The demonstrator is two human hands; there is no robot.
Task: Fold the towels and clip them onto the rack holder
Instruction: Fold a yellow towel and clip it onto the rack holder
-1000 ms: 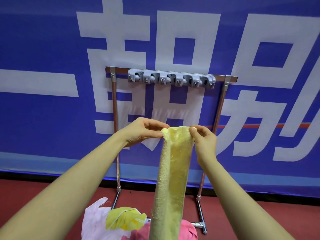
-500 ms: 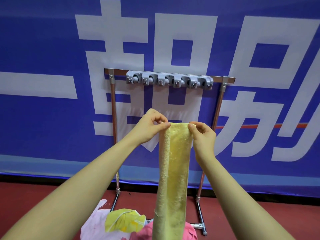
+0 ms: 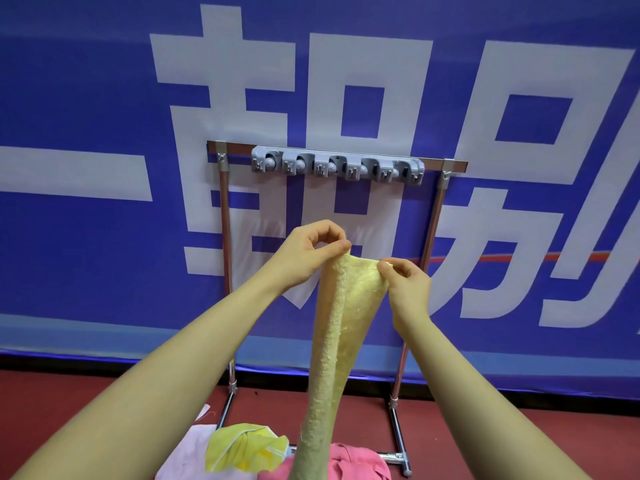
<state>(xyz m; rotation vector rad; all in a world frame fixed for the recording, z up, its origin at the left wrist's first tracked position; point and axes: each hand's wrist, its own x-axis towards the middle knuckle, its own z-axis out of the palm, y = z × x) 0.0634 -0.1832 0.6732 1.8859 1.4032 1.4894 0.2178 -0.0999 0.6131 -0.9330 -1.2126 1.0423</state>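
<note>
Below clip rack (image 3: pixel 337 166): left hand (image 3: pixel 304 251), right hand (image 3: pixel 407 285) pinch yellow towel (image 3: pixel 341 323); banner writing cropped.

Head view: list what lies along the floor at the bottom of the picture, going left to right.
Pale pink cloth → yellow cloth → hanging yellow towel → bright pink cloth → rack's right foot.
</note>
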